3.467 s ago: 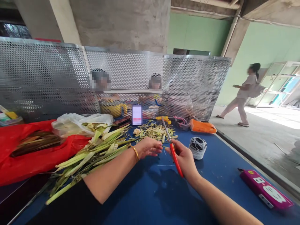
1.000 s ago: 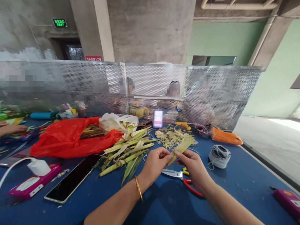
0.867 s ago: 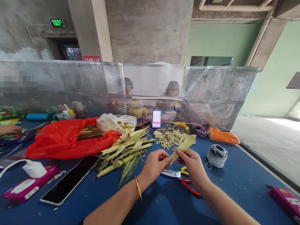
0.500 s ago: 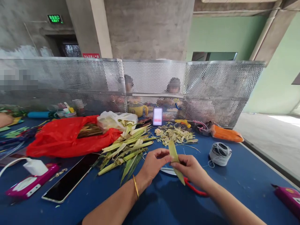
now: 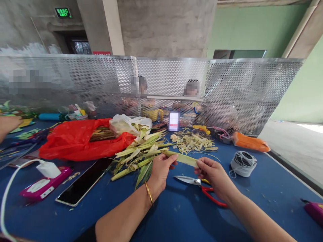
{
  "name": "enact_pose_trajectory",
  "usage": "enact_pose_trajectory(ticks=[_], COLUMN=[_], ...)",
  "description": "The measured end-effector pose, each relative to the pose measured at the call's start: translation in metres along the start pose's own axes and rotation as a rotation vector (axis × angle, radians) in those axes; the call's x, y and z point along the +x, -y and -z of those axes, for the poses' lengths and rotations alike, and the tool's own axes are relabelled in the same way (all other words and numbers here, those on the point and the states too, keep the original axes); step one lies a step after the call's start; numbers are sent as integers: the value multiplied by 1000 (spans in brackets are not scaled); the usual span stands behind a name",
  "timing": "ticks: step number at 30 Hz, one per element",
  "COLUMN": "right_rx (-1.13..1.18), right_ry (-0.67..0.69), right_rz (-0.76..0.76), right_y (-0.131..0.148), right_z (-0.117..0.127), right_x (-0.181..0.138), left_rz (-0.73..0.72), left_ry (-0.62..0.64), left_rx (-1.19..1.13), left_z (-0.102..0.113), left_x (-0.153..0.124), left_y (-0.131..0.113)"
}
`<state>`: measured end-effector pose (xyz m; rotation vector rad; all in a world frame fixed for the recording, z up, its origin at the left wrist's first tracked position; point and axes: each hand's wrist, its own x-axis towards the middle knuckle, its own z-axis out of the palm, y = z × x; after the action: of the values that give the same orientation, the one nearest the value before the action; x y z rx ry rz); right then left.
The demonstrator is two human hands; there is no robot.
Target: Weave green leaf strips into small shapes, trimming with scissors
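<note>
Between my two hands a pale green strip of leaf [image 5: 186, 159] is stretched out, sloping slightly down to the right. My left hand [image 5: 163, 167], with a gold bangle at the wrist, pinches it near its left end. The thumb and fingers of my right hand [image 5: 210, 173] grip its right end. Below the strip, scissors [image 5: 193, 180] with red handles lie on the blue table [image 5: 174, 215], partly covered by my right hand. A heap of leaf strips [image 5: 143, 158] lies just beyond my left hand, and a pile of scraps [image 5: 194, 141] is farther back.
A red plastic bag [image 5: 73, 143], a black-screened phone [image 5: 84, 183] and a purple power strip [image 5: 46, 185] lie on the left. To the right are a thread spool [image 5: 243, 164] and an orange packet [image 5: 249, 142]. A perforated metal screen [image 5: 171, 75] stands behind; another person's hand [image 5: 8, 126] shows far left.
The leaf strip has turned from nearly upright to nearly level. My hands have moved apart along it, uncovering more of the scissors. The whole view has shifted a little.
</note>
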<state>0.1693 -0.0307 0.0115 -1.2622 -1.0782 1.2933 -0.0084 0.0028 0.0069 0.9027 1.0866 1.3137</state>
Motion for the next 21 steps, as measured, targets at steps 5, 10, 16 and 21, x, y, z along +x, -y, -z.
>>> enact_pose_trajectory(ticks=[5,10,16,21], right_rx=[-84,-284,-410,-398], right_ry=[-233,-84,264,260], right_rz=[240,340,279,256], right_y=[1,11,9,2], right_z=[5,10,5,1], right_x=[5,3,-4,-2], left_rz=[84,-480,-297,96], left_ry=[131,85,453,558], left_rx=[145,558,575,370], left_z=[0,2,2,-1], left_x=[-5,-20,-20,-21], left_y=[0,-10,-11,-5])
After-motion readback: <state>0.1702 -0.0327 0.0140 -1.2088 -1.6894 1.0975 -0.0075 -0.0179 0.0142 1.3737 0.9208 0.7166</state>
